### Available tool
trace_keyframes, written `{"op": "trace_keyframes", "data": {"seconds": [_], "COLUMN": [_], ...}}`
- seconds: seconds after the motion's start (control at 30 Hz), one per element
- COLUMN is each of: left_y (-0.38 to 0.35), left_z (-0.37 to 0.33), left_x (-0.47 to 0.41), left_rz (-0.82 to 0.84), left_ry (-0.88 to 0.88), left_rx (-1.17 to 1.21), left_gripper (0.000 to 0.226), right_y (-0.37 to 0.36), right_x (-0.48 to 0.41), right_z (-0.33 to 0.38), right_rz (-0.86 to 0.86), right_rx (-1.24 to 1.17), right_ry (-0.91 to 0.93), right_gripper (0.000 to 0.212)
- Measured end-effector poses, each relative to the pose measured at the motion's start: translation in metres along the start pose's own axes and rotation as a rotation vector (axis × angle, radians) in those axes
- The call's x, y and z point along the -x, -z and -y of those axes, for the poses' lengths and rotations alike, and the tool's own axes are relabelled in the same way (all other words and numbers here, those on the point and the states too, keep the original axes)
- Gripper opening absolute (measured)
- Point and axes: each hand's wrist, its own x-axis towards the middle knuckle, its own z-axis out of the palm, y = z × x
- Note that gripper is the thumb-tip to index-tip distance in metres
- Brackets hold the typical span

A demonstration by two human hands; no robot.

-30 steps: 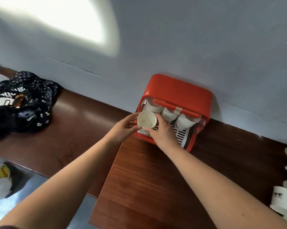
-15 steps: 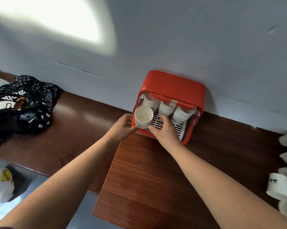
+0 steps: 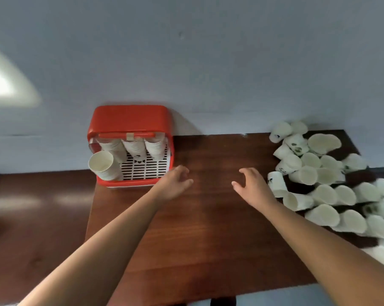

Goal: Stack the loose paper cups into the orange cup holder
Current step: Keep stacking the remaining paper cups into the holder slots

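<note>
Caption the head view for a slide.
Left hand and right hand, both empty, hover between the orange cup holder and loose paper cups.

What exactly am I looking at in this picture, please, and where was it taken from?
There is no machine here: a person works with two bare hands, and a camera worn on the head looks forward and down at them. The left hand and right hand hover over a brown wooden table, both empty. Against the wall stands an orange cup holder with stacks of nested paper cups inside; one stack leans out at its front left. On the right lies a heap of loose paper cups, mostly on their sides.
</note>
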Motion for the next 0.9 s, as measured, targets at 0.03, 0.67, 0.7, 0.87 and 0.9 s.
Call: {"op": "trace_keyframes", "data": {"seconds": [0.03,0.67,0.7,0.87,0.9], "left_y": [-0.015,-0.265,-0.267,-0.27,-0.268], "left_z": [-0.022,-0.194,-0.194,-0.192,-0.188], "left_x": [-0.01,-0.154,-0.158,-0.164,-0.164], "left_rz": [-0.011,0.285,0.291,0.279,0.273], "left_ry": [-0.041,-0.528,-0.551,-0.55,-0.555], "left_rx": [-0.018,-1.039,-1.114,-1.234,-1.231], "left_gripper": [0.044,0.075,0.074,0.07,0.069], "right_y": [0.013,0.052,0.047,0.028,0.026], "right_x": [0.002,0.002,-0.001,-0.011,-0.013], "right_z": [-0.022,-0.265,-0.267,-0.272,-0.273], "right_rz": [-0.026,0.057,0.055,0.17,0.214], "right_rx": [0.001,0.138,0.125,0.165,0.19], "right_ry": [-0.02,0.165,0.166,0.167,0.155], "right_gripper": [0.054,0.056,0.053,0.051,0.053]}}
